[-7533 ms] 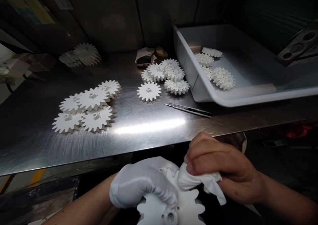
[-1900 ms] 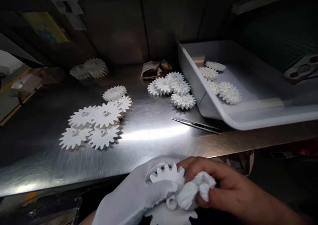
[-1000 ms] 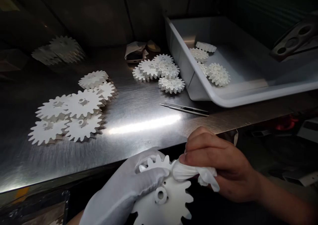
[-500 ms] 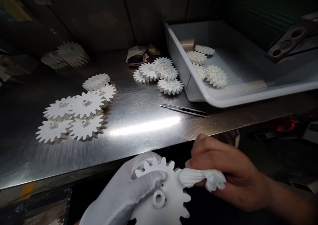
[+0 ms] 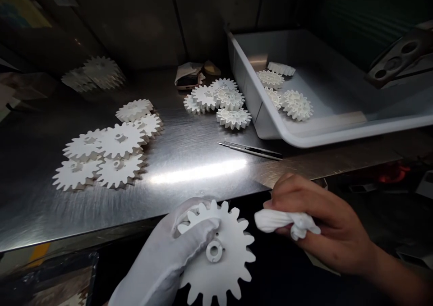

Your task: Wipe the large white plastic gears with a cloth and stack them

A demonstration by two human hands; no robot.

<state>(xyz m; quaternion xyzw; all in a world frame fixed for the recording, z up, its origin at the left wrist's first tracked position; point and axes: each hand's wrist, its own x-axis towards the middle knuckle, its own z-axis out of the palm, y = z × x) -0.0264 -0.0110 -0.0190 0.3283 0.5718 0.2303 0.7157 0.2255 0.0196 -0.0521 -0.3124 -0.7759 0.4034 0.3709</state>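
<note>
My left hand (image 5: 162,252), in a white cotton glove, grips a large white plastic spur gear (image 5: 230,261) by its upper left side, with the fingers over the face and rim. A raised round hub (image 5: 214,251) with a centre hole faces up on the gear. My right hand (image 5: 324,220) is bare and closes on a crumpled white cloth (image 5: 284,220). The cloth sits a little to the right of the gear's teeth, apart from them. Both hands are below the front edge of the steel table.
On the steel table (image 5: 189,193) lie a pile of flat white gears (image 5: 120,140) and a pile of smaller gears (image 5: 216,98). A slim craft knife (image 5: 250,150) and a phone (image 5: 187,81) rest there too. A grey plastic tray (image 5: 324,139) holds several gears (image 5: 296,104).
My right hand and the cloth have moved right, off the gear's teeth. The gear now shows more fully in my left hand, and it has shifted slightly upward.
</note>
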